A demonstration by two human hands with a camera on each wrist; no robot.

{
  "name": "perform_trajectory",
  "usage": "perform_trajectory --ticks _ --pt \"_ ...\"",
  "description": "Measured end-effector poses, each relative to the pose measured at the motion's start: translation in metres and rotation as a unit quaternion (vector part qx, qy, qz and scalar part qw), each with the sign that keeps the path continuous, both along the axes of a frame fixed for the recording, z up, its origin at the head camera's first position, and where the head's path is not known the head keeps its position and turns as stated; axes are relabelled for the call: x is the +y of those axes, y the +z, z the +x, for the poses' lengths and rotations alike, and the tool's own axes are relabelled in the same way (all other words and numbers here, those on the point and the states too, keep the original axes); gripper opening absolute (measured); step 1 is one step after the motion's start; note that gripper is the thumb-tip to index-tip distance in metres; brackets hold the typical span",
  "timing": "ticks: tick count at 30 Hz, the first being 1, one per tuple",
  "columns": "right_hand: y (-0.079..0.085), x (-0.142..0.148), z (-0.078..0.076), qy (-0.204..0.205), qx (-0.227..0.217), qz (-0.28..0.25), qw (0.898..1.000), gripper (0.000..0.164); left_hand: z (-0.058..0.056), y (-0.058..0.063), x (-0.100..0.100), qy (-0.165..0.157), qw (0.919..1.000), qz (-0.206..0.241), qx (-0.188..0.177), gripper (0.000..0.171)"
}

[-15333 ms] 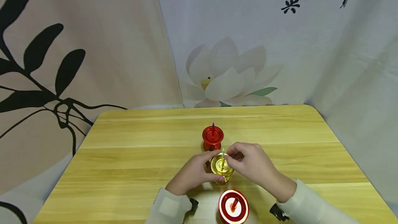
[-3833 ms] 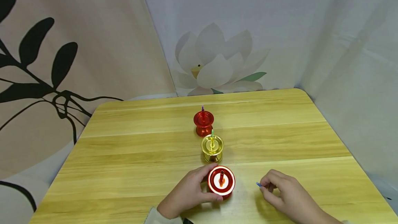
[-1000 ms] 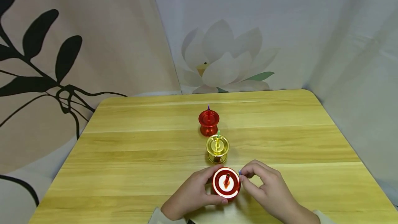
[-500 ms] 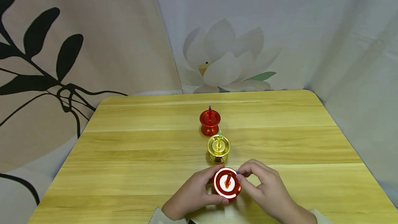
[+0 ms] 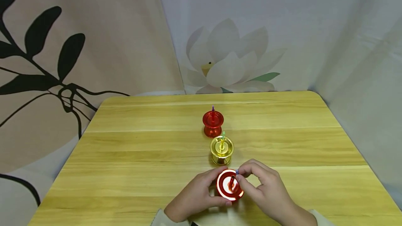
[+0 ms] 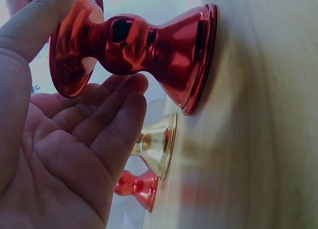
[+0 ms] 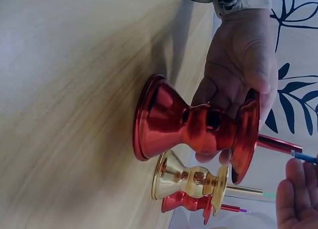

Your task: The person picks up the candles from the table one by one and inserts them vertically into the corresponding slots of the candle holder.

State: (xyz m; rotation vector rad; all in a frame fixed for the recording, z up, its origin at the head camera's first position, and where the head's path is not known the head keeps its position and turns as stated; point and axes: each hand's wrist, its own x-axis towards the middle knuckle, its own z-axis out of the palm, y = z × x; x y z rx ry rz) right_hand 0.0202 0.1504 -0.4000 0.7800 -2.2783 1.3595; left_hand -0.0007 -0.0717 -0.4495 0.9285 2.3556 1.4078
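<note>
The nearest red metal candle holder [image 5: 225,191] stands upright on the table. My left hand [image 5: 197,194] grips it from the left, its thumb and fingers around the saucer. Between right thumb and forefinger, my right hand [image 5: 267,189] pinches a small blue stick [image 5: 237,172]. In the right wrist view, that blue stick [image 7: 304,157] is right at the open end of the holder's thin red tube [image 7: 279,144]. Behind stands a gold candle holder [image 5: 221,149] with a green stick [image 5: 223,134] in its tube. Farther back, a red candle holder [image 5: 213,125] bears a purple one.
The three holders form a line running back from the hands on a wooden table [image 5: 125,166]. Fabric backdrops [image 5: 125,44] with printed leaves and a lotus hang behind the table's far edge.
Earlier, both hands were at the gold holder. Later the left hand held the near red holder, while the right brought the blue stick in from the right to above its saucer, beside the tube.
</note>
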Motion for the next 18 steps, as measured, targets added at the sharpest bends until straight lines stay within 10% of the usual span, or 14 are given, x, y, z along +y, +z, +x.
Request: perform_trajectory --ticks 18 --pt "0.0078 -0.0054 -0.0060 0.007 0.032 -0.025 0.999 0.031 0.0001 0.0018 0.0000 0.007 0.9997 0.000 -0.022 0.079"
